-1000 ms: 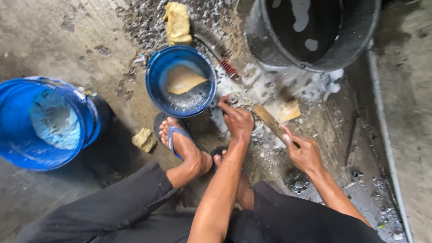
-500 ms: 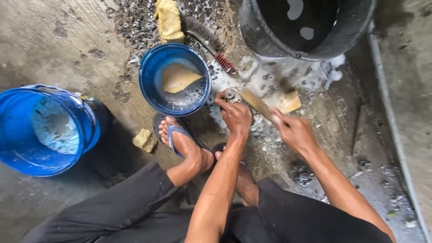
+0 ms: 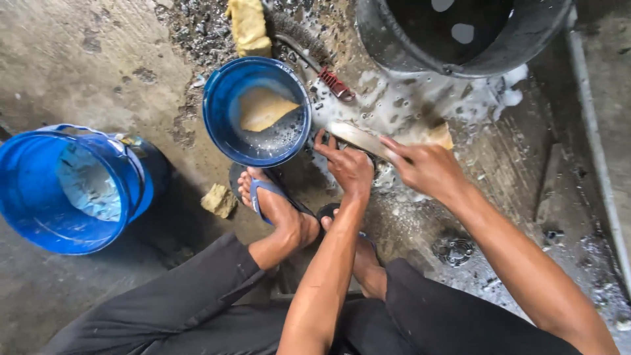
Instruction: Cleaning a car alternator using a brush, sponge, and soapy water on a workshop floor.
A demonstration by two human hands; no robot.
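My right hand (image 3: 430, 167) grips a pale wooden-handled brush (image 3: 358, 136) and holds it low over the wet, soapy concrete floor. My left hand (image 3: 348, 164) presses down on a small dark object on the ground just beside the brush; the object is mostly hidden under my fingers. A small blue bowl (image 3: 227, 115) with soapy water and a yellow sponge (image 3: 263, 108) sits just left of my hands. My feet in blue flip-flops (image 3: 266, 197) rest below the bowl.
A large blue bucket (image 3: 39, 210) stands at the left. A big black tub (image 3: 401, 46) sits at the top right, with foam below it. A yellow sponge (image 3: 248, 26), a red-handled wire brush (image 3: 332, 82) and a floor drain (image 3: 453, 250) lie around.
My right hand has carried the brush leftward and up toward my left hand, and the view has shifted slightly. My left hand stays pressed on the object.
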